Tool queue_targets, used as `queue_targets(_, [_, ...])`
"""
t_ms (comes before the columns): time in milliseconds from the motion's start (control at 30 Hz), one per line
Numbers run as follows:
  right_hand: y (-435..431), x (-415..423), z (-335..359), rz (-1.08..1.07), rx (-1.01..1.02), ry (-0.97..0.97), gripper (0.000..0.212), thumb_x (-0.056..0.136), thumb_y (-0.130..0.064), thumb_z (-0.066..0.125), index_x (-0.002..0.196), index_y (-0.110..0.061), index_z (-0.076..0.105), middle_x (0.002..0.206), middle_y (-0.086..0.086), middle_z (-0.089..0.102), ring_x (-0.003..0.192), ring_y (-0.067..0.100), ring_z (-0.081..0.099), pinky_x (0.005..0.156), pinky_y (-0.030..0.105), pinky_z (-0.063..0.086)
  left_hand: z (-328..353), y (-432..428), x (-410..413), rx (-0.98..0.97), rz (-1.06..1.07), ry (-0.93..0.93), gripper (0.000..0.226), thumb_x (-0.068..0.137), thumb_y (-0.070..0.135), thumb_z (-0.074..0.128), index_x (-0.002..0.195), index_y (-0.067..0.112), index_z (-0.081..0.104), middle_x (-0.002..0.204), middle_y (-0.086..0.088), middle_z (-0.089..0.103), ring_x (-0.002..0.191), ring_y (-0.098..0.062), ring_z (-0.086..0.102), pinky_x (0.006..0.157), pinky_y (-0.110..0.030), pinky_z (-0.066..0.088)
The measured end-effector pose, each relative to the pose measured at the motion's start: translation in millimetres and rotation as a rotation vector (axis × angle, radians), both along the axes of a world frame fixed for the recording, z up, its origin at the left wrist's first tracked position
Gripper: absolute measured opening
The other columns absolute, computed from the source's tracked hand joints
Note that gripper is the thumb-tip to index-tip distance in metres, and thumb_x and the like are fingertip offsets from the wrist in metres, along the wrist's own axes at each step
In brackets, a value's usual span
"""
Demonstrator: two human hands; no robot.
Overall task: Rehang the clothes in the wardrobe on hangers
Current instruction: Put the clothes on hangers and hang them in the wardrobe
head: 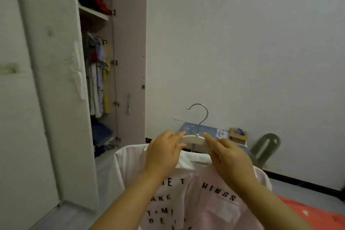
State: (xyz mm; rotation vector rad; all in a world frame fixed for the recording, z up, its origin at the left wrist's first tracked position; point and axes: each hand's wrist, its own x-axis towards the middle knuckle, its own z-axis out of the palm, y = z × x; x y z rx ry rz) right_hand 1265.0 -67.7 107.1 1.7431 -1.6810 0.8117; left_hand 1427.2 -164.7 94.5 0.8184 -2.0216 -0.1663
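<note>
A white shirt (130, 166) with black printed letters hangs on a white hanger (194, 139) with a metal hook, held up in front of me. My left hand (164, 152) grips the hanger's left arm together with the collar. On the right arm of the hanger, my right hand (229, 155) holds the bar and the cloth beneath it. The open wardrobe (128, 43) stands at the left, with several garments (98, 78) hanging on its rail.
Folded clothes lie on the wardrobe's upper shelf (93, 13) and at its bottom. The open wardrobe door (56, 99) is close on my left. A blue board (188, 127), a small box (238, 134) and a grey stool (265, 147) stand by the wall. Orange cloth (317, 216) lies at lower right.
</note>
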Motion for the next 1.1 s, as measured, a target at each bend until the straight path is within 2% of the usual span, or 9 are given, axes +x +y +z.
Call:
queue_targets(100, [-70.5, 7.7, 1.2, 0.036, 0.033, -0.045, 0.045, 0.089, -0.018, 0.06, 0.132, -0.026, 0.054, 0.091, 0.006, 0.065, 0.075, 0.025, 0.059, 0.053, 0.033, 0.044, 8.9, -58.9, 15.6, 0.009, 0.074, -0.043, 0.032, 0.093, 0.03, 0.052, 0.124, 0.026, 0.058, 0.107, 0.001, 0.061, 0.097, -0.017, 0.055, 0.083, -0.03, 0.042])
queue_targets(200, [-136.5, 7.9, 1.1, 0.136, 0.001, -0.072, 0.044, 0.09, -0.018, 0.057, 0.132, -0.027, 0.053, 0.096, 0.005, 0.065, 0.079, 0.026, 0.059, 0.056, 0.031, 0.041, 11.1, -113.1, 22.1, 0.008, 0.144, -0.038, 0.031, 0.093, 0.03, 0.054, 0.123, 0.023, 0.059, 0.109, 0.002, 0.061, 0.099, -0.016, 0.054, 0.086, -0.027, 0.037])
queue_targets(300, [-200.6, 1.5, 0.7, 0.175, 0.02, -0.067, 0.044, 0.092, -0.024, 0.053, 0.135, -0.033, 0.048, 0.103, -0.001, 0.063, 0.086, 0.022, 0.058, 0.059, 0.031, 0.044, 12.1, -165.5, 22.0, 0.026, 0.206, -0.031, 0.031, 0.092, 0.03, 0.055, 0.122, 0.023, 0.06, 0.107, 0.003, 0.062, 0.099, -0.016, 0.054, 0.087, -0.029, 0.038])
queue_targets(367, [-248.0, -4.9, 2.7, 0.22, -0.001, -0.028, 0.044, 0.087, -0.023, 0.061, 0.13, -0.031, 0.054, 0.096, 0.0, 0.064, 0.078, 0.023, 0.06, 0.053, 0.03, 0.042, 12.8, -208.0, 17.0, 0.025, 0.262, -0.049, 0.031, 0.091, 0.03, 0.055, 0.121, 0.024, 0.061, 0.104, 0.001, 0.062, 0.098, -0.018, 0.054, 0.086, -0.033, 0.041])
queue_targets(467, [-319.0, -14.7, 8.7, 0.314, -0.065, 0.021, 0.045, 0.07, -0.012, 0.08, 0.113, -0.019, 0.067, 0.073, 0.002, 0.064, 0.053, 0.019, 0.056, 0.039, 0.025, 0.034, 15.4, -269.3, 7.3, 0.032, 0.356, -0.037, 0.033, 0.091, 0.03, 0.057, 0.123, 0.025, 0.06, 0.106, 0.0, 0.062, 0.1, -0.02, 0.054, 0.088, -0.038, 0.041])
queue_targets(533, [-365.3, -23.5, 15.4, 0.375, -0.098, 0.037, 0.046, 0.064, -0.01, 0.085, 0.106, -0.016, 0.07, 0.065, 0.001, 0.061, 0.046, 0.017, 0.052, 0.035, 0.024, 0.035, 21.1, -306.8, 0.0, 0.037, 0.4, -0.024, 0.033, 0.09, 0.029, 0.058, 0.123, 0.025, 0.06, 0.108, 0.001, 0.062, 0.102, -0.02, 0.054, 0.09, -0.039, 0.041])
queue_targets(733, [-502.8, -34.5, 29.3, 0.528, -0.135, 0.045, 0.048, 0.06, -0.008, 0.086, 0.104, -0.017, 0.072, 0.06, 0.0, 0.059, 0.043, 0.017, 0.052, 0.035, 0.024, 0.036, 33.4, -408.7, -6.5, 0.075, 0.518, 0.056, 0.028, 0.089, 0.024, 0.061, 0.116, 0.025, 0.064, 0.102, -0.001, 0.063, 0.096, -0.021, 0.055, 0.086, -0.04, 0.043])
queue_targets(900, [-608.6, -28.0, 27.6, 0.63, -0.146, 0.012, 0.043, 0.064, -0.005, 0.082, 0.104, -0.015, 0.072, 0.063, 0.002, 0.059, 0.044, 0.02, 0.053, 0.038, 0.024, 0.038, 28.1, -500.3, 1.5, 0.081, 0.564, 0.101, 0.026, 0.088, 0.021, 0.062, 0.114, 0.02, 0.066, 0.101, -0.003, 0.064, 0.095, -0.02, 0.055, 0.083, -0.034, 0.043])
queue_targets(1100, [-738.3, -6.5, 28.1, 0.634, -0.147, 0.045, 0.043, 0.061, -0.007, 0.084, 0.101, -0.017, 0.073, 0.064, 0.001, 0.06, 0.044, 0.019, 0.053, 0.034, 0.025, 0.038, 19.9, -631.7, 23.4, 0.045, 0.594, 0.116, 0.026, 0.088, 0.021, 0.062, 0.113, 0.019, 0.066, 0.103, -0.001, 0.064, 0.096, -0.019, 0.054, 0.077, -0.024, 0.037])
